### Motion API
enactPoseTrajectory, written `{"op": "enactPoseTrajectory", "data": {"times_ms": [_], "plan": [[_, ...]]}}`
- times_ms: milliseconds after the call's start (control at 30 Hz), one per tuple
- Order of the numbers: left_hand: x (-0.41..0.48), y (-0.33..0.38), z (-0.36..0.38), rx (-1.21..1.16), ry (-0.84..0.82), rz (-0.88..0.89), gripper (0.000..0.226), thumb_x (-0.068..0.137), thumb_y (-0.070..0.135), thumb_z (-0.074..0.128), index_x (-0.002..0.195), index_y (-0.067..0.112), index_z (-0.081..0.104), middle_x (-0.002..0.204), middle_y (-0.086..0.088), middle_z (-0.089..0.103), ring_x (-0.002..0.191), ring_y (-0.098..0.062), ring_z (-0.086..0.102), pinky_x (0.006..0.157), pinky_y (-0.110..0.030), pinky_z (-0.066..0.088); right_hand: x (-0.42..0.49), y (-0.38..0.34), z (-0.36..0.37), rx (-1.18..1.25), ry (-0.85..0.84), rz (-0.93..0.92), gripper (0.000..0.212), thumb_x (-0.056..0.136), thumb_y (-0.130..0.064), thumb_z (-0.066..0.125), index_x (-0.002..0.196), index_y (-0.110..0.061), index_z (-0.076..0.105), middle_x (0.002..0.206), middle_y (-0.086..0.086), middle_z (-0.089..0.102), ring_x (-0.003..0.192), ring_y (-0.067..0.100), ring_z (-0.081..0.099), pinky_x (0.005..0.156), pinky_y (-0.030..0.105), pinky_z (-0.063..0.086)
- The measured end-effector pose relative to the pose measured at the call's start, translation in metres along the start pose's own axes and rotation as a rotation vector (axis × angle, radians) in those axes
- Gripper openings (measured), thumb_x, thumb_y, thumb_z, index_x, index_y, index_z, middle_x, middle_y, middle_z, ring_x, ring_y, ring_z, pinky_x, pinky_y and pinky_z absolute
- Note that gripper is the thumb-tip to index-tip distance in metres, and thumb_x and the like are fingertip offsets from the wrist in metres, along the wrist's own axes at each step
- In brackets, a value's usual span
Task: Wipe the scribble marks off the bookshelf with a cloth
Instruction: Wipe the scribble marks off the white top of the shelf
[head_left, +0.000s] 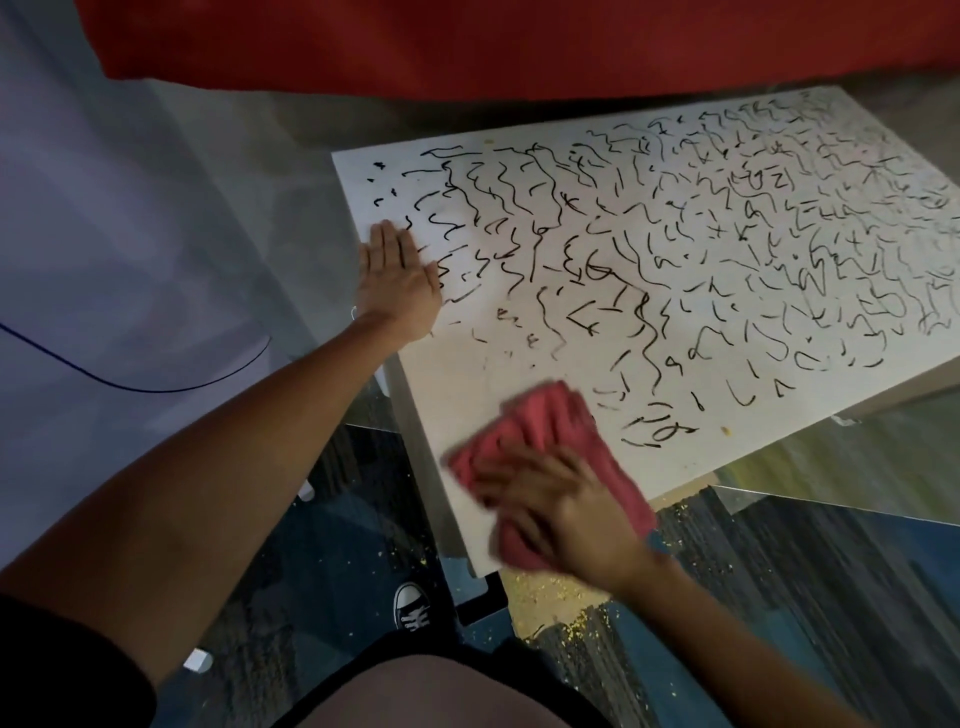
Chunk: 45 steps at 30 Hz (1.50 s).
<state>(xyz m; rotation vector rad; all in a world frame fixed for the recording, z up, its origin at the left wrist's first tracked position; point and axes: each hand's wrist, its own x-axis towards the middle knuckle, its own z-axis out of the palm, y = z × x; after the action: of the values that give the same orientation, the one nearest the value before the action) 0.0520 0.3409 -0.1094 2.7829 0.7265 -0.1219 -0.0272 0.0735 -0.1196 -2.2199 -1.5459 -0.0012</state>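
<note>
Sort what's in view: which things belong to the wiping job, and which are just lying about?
Job: bookshelf panel, scribble marks, pink cloth, right hand pressing the cloth, left hand flat on the panel.
Lying about: sneaker, yellow crumbs on the floor, red fabric, white sheet.

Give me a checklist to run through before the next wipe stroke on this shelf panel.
1. Cloth lies on the bookshelf, near its front corner: ok.
2. Right hand is on top of the cloth: ok.
3. Right hand's grip on the cloth: cannot tell, motion blur.
4. Left hand lies flat at the panel's left edge, bracing it: ok.
5. Scribble marks gone: not ok; they cover most of the surface, and only the patch beside the cloth looks mostly clean.
</note>
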Motion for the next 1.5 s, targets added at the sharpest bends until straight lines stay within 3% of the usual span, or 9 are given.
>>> {"op": "enactPoseTrajectory", "data": {"times_ms": [167,400,500,600,833,967,1100,1333,1500], "plan": [[-0.001,-0.001,-0.001,0.006,-0.008,0.006,0.06,0.105,0.032,0.014,0.149,-0.004,-0.003,0.158,-0.021,-0.009,0.147,-0.031,-0.01,0.119,-0.038,-0.007,0.054,0.01,0.004,0.012,0.059,0.345,0.038,0.092,-0.032,0.039,0.113,-0.02,0.069,0.123,-0.004,0.065,0.127,0.025,0.051,0.104,0.056,0.035],[-0.01,0.01,-0.002,0.03,-0.066,-0.037,0.062,0.105,0.033,0.016,0.148,-0.007,-0.002,0.157,-0.024,-0.008,0.147,-0.033,-0.008,0.119,-0.039,-0.004,-0.042,-0.001,-0.007,0.03,0.039,0.122,0.028,0.087,-0.027,0.052,0.114,-0.032,0.056,0.123,-0.01,0.064,0.124,0.013,0.05,0.109,0.038,0.034],[-0.026,0.025,0.008,0.035,-0.061,-0.055,0.066,0.104,0.037,0.016,0.148,-0.009,-0.002,0.157,-0.027,-0.007,0.146,-0.035,-0.009,0.118,-0.04,-0.006,-0.044,0.059,-0.038,-0.044,0.225,0.387,0.02,0.085,-0.014,0.053,0.098,-0.017,0.068,0.108,0.006,0.07,0.106,0.016,0.061,0.094,0.046,0.049],[-0.032,0.03,0.017,0.055,0.03,-0.083,0.067,0.103,0.039,0.015,0.148,-0.009,0.0,0.157,-0.027,-0.004,0.147,-0.035,-0.006,0.118,-0.041,-0.006,-0.02,0.078,-0.044,-0.106,0.354,0.731,0.026,0.088,-0.003,0.061,0.113,-0.006,0.068,0.111,0.015,0.069,0.108,0.025,0.062,0.11,0.049,0.032],[-0.034,0.028,0.019,0.057,0.066,-0.065,0.067,0.103,0.038,0.016,0.148,-0.009,0.003,0.157,-0.027,-0.001,0.147,-0.034,-0.003,0.118,-0.04,-0.005,-0.045,-0.025,0.005,-0.051,0.211,0.314,0.029,0.09,-0.025,0.048,0.113,-0.028,0.066,0.123,-0.009,0.064,0.12,0.013,0.055,0.108,0.038,0.034],[-0.035,0.028,0.019,0.055,0.071,-0.072,0.066,0.103,0.038,0.017,0.148,-0.008,0.002,0.157,-0.026,-0.001,0.147,-0.033,-0.003,0.118,-0.039,-0.004,-0.058,0.061,-0.038,-0.009,0.324,0.552,0.024,0.09,-0.01,0.05,0.106,-0.012,0.068,0.105,0.001,0.069,0.09,0.009,0.063,0.081,0.046,0.057],[-0.036,0.03,0.019,0.056,0.068,-0.089,0.066,0.104,0.038,0.017,0.148,-0.008,0.002,0.157,-0.025,-0.002,0.147,-0.032,-0.004,0.118,-0.038,-0.004,-0.04,0.089,-0.039,-0.063,0.442,0.868,0.038,0.094,-0.02,0.038,0.118,-0.006,0.064,0.111,0.013,0.069,0.096,0.035,0.067,0.086,0.059,0.05],[-0.039,0.03,0.017,0.067,0.073,-0.085,0.066,0.103,0.038,0.017,0.148,-0.008,0.002,0.157,-0.025,-0.002,0.147,-0.033,-0.004,0.118,-0.038,-0.003,-0.061,-0.001,-0.008,-0.043,0.312,0.414,0.031,0.089,-0.018,0.048,0.118,-0.022,0.057,0.121,-0.007,0.062,0.116,0.016,0.056,0.101,0.054,0.038],[-0.039,0.031,0.017,0.071,0.061,-0.091,0.066,0.103,0.038,0.017,0.149,-0.007,0.001,0.158,-0.024,-0.003,0.147,-0.031,-0.005,0.118,-0.038,-0.005,-0.064,0.084,-0.045,-0.07,0.417,0.878,0.032,0.095,-0.014,0.045,0.119,-0.003,0.063,0.122,0.018,0.062,0.112,0.043,0.059,0.09,0.066,0.046]]}}
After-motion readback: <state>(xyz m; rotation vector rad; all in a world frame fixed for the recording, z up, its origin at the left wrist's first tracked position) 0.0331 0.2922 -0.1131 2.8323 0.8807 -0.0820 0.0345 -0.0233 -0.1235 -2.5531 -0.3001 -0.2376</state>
